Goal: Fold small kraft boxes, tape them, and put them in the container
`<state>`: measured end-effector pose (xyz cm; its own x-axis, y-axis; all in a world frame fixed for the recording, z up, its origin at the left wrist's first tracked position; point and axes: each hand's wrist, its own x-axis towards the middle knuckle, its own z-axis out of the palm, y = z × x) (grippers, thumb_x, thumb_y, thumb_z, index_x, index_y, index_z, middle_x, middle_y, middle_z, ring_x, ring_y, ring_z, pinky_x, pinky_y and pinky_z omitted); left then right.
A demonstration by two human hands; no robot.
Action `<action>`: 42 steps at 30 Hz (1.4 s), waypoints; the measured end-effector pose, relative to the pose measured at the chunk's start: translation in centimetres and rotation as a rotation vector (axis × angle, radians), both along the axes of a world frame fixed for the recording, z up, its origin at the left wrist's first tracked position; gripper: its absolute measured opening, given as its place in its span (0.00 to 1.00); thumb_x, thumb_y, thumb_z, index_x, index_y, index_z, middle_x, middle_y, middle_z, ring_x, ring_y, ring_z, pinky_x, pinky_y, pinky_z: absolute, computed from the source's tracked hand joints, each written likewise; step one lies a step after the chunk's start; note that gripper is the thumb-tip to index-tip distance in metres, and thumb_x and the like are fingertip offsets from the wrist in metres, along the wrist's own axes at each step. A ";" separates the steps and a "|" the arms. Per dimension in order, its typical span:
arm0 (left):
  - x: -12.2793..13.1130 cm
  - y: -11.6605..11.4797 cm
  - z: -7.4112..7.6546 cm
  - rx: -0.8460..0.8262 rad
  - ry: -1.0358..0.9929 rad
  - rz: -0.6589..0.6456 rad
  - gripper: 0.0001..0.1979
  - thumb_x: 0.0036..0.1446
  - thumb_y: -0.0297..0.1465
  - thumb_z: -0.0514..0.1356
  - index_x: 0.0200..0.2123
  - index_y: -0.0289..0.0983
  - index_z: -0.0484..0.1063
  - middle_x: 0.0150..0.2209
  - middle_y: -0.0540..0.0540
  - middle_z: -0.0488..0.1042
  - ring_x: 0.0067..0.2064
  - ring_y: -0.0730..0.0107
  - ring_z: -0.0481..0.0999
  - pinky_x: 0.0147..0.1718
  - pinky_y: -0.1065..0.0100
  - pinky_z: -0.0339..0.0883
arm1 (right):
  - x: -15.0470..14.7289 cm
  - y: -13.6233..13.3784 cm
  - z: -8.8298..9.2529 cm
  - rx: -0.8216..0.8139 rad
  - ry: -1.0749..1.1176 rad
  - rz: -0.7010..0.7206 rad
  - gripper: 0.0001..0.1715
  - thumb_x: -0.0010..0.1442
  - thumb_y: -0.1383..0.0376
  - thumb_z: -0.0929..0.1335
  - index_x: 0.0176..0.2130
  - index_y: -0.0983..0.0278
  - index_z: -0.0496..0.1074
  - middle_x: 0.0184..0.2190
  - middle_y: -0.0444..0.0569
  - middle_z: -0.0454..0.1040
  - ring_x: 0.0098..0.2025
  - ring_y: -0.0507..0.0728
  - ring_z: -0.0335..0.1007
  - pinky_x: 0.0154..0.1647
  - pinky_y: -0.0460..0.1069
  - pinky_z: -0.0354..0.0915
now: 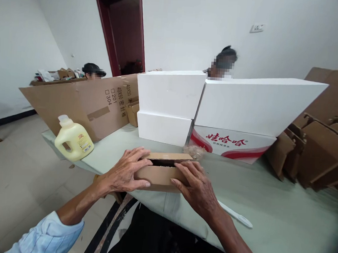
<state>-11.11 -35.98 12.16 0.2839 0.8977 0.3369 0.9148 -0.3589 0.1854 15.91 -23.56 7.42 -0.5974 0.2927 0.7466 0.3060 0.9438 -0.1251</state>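
A small brown cardboard box (161,171) lies at the near edge of the table (267,210), its top flap partly raised. My left hand (123,171) wraps round the box's left end, fingers over the top edge and thumb along the front. My right hand (195,184) grips the right end, fingers curled over the rim into the gap under the flap. A crumpled clear plastic wrap (194,151) sits just behind the box.
A pale yellow jug (74,139) stands at the table's left end. White foam boxes (170,103) and a red-printed white carton (231,144) stand behind. Brown cartons (314,152) stack at right. A white flat tool (235,215) lies by my right wrist. Two people sit beyond.
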 end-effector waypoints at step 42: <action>4.4 2.6 -0.2 0.266 -0.356 -0.163 0.10 0.70 0.26 0.58 0.34 0.39 0.74 0.41 0.42 0.79 0.51 0.58 0.77 0.52 0.55 0.72 | -3.4 -1.4 -2.0 -0.254 0.263 -0.180 0.18 0.76 0.58 0.65 0.59 0.61 0.75 0.44 0.53 0.85 0.45 0.63 0.82 0.44 0.56 0.66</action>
